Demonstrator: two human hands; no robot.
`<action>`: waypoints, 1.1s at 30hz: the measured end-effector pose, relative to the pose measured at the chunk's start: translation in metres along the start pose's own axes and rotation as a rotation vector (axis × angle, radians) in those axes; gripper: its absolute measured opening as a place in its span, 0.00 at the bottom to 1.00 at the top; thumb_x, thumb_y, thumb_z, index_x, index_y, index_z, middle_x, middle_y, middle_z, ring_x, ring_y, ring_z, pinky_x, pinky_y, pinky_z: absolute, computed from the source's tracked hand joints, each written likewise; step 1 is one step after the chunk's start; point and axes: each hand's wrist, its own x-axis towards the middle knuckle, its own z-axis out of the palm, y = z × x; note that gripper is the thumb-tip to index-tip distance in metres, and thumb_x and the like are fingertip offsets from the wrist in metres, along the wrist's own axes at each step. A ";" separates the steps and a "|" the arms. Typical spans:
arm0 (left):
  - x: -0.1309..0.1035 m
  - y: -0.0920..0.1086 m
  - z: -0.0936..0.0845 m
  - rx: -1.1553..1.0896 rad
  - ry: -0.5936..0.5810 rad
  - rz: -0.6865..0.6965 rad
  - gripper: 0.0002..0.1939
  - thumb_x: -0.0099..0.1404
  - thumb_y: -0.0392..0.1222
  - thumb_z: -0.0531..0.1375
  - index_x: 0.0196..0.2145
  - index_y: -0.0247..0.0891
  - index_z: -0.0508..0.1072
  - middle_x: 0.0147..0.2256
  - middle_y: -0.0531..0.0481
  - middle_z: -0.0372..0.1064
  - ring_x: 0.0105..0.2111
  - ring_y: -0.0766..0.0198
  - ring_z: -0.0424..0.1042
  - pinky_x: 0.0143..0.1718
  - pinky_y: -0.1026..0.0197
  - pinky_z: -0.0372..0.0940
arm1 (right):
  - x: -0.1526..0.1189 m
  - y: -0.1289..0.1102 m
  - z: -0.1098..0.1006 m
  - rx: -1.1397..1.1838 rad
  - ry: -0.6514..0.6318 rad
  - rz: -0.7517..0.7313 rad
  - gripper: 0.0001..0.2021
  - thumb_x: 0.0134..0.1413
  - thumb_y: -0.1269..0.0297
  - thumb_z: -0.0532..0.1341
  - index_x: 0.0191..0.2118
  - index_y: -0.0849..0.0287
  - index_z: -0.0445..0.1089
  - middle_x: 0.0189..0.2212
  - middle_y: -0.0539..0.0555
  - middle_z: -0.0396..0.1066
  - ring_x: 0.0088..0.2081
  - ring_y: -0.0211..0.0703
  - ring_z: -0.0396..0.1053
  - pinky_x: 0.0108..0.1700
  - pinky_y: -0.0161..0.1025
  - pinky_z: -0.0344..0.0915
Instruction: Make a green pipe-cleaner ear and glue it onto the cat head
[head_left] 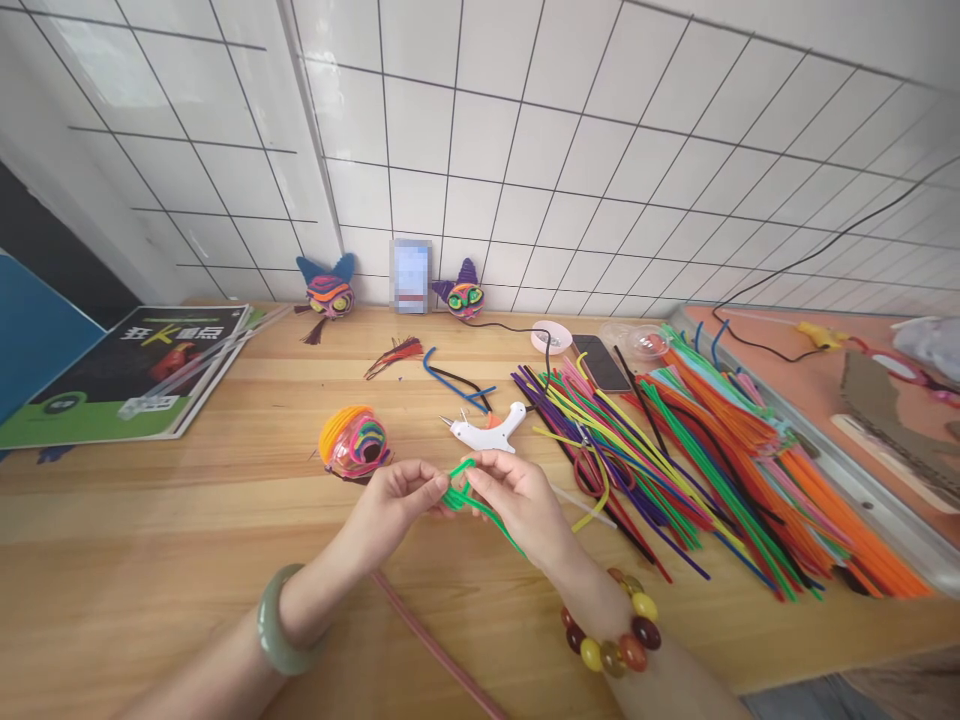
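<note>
A green pipe cleaner [491,517] is bent into a small coil between my two hands, with a loose end trailing down to the right. My left hand [405,497] pinches the coiled part between thumb and fingers. My right hand [517,497] pinches the bent upper part close beside it. Just beyond the hands lies a white glue gun [487,432] on its side. To the left of it sits a rounded piece [354,440] wound with orange, pink and multicoloured pipe cleaners.
Loose pipe cleaners [675,470] of many colours cover the right side, with red-handled scissors [591,470] among them. Two eared ornaments [330,290] and a phone [411,275] stand by the wall. A dark phone [600,362] lies near a pink roll [551,337]. Books [142,370] lie left.
</note>
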 end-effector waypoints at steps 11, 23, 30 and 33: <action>0.001 -0.006 -0.003 -0.089 -0.023 -0.011 0.10 0.56 0.44 0.60 0.26 0.33 0.70 0.23 0.49 0.71 0.24 0.66 0.69 0.31 0.63 0.63 | 0.002 0.002 -0.003 0.203 -0.047 0.043 0.07 0.46 0.62 0.63 0.29 0.62 0.70 0.24 0.49 0.68 0.26 0.33 0.63 0.31 0.32 0.60; 0.002 -0.008 -0.006 -0.134 -0.035 -0.021 0.09 0.56 0.43 0.60 0.26 0.33 0.71 0.23 0.49 0.72 0.24 0.65 0.69 0.31 0.63 0.63 | 0.001 -0.002 -0.004 0.149 -0.097 0.065 0.10 0.46 0.60 0.62 0.31 0.62 0.70 0.26 0.51 0.69 0.28 0.35 0.65 0.32 0.33 0.61; 0.003 -0.008 -0.007 -0.172 0.012 -0.041 0.09 0.54 0.44 0.61 0.25 0.34 0.71 0.23 0.50 0.72 0.23 0.66 0.69 0.31 0.63 0.63 | 0.003 0.000 -0.013 -0.130 -0.182 0.094 0.12 0.45 0.57 0.62 0.30 0.62 0.68 0.21 0.49 0.68 0.19 0.32 0.62 0.23 0.30 0.57; 0.003 -0.006 -0.006 -0.163 0.019 -0.052 0.10 0.54 0.44 0.61 0.24 0.33 0.71 0.22 0.49 0.72 0.23 0.66 0.69 0.31 0.63 0.64 | 0.002 -0.001 -0.013 -0.228 -0.188 0.086 0.11 0.47 0.58 0.60 0.26 0.62 0.67 0.14 0.46 0.64 0.17 0.31 0.60 0.20 0.29 0.54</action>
